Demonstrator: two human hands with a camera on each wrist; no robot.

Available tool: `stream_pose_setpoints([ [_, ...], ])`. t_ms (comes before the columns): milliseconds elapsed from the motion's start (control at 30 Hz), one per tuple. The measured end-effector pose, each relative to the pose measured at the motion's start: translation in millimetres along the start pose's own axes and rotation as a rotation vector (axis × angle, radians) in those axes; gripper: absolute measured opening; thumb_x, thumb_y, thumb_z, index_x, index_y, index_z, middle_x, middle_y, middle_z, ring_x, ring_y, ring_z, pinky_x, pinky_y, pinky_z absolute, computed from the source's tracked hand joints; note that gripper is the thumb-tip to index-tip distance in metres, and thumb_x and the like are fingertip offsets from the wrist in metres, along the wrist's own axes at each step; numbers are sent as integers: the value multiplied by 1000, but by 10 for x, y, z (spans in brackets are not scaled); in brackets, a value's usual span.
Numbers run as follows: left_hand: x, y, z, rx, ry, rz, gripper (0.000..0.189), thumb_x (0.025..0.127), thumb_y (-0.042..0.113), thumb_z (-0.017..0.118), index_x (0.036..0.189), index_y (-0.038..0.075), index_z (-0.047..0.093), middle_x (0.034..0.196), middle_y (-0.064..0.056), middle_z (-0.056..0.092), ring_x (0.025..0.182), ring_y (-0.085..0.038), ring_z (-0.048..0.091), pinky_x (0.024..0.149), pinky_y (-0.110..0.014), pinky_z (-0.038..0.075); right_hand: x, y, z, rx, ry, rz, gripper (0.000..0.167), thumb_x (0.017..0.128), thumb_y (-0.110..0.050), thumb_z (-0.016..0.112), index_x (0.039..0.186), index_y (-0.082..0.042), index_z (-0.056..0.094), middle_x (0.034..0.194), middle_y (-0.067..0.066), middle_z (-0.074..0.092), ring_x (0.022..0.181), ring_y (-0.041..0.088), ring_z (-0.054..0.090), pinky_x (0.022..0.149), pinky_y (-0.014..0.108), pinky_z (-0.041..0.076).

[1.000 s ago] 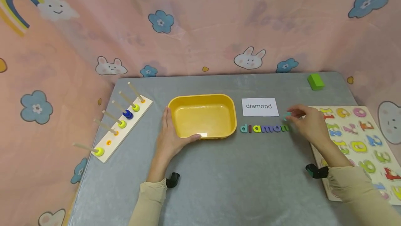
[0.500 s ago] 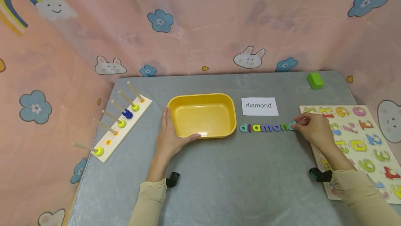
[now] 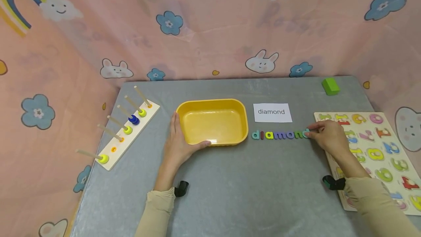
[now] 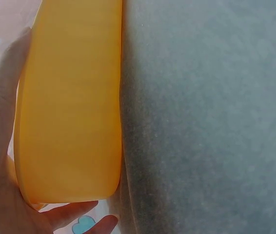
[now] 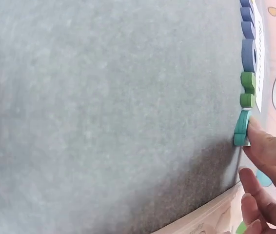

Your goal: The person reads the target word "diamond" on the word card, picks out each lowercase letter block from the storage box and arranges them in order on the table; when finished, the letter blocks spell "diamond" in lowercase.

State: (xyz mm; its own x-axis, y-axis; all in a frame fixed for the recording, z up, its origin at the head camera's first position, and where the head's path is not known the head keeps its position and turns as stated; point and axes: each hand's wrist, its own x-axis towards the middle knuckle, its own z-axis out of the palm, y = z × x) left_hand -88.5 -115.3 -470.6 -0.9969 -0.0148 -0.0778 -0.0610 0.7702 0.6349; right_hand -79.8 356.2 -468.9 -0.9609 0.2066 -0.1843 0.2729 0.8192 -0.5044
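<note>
My left hand (image 3: 177, 145) holds the near left corner of a yellow plastic tray (image 3: 215, 142), thumb along the front rim and fingers against the left side. In the left wrist view the tray's wall (image 4: 72, 107) fills the space beside the thumb. My right hand (image 3: 330, 138) pinches a teal letter d (image 5: 243, 127) at the right end of a row of coloured letters that reads "diamond". The letter touches the table in the right wrist view, next to a green letter n (image 5: 247, 90). Fingertips partly cover it in the head view.
Above the letter row lies a white card (image 3: 272, 113) printed "diamond". A wooden number puzzle board (image 3: 332, 156) lies under the right forearm. At the left stands a peg board (image 3: 135, 131) with yellow and blue rings. A green block (image 3: 330, 86) sits at the back right.
My right hand has brought the teal d down and right to the end of the row, beside the n. Over the last half second it barely moves. The left hand stays on the tray.
</note>
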Motion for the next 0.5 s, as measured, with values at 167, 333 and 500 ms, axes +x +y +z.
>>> stream_pose_setpoints([
  [167,-9,-2,5,9,2,1,155,61,74,93,172,21,-2,180,2,2,140,-43,52,108,-61,50,-44,4,42,-41,81,-79,28,90,-14,82,108,7,79,119,35,67,109,53,56,86,62,45],
  [333,-9,-2,5,12,2,3,155,61,74,92,172,21,-3,180,2,2,141,-44,52,108,-63,49,-98,-61,27,-62,134,-106,32,91,-13,80,113,10,76,127,38,65,116,59,51,92,68,42],
  [500,-10,-6,14,8,11,14,155,61,74,93,172,21,-2,180,-1,3,146,-43,48,111,-62,47,-118,-212,-100,-15,163,-33,44,99,-17,75,132,10,67,139,41,57,126,60,48,99,71,41],
])
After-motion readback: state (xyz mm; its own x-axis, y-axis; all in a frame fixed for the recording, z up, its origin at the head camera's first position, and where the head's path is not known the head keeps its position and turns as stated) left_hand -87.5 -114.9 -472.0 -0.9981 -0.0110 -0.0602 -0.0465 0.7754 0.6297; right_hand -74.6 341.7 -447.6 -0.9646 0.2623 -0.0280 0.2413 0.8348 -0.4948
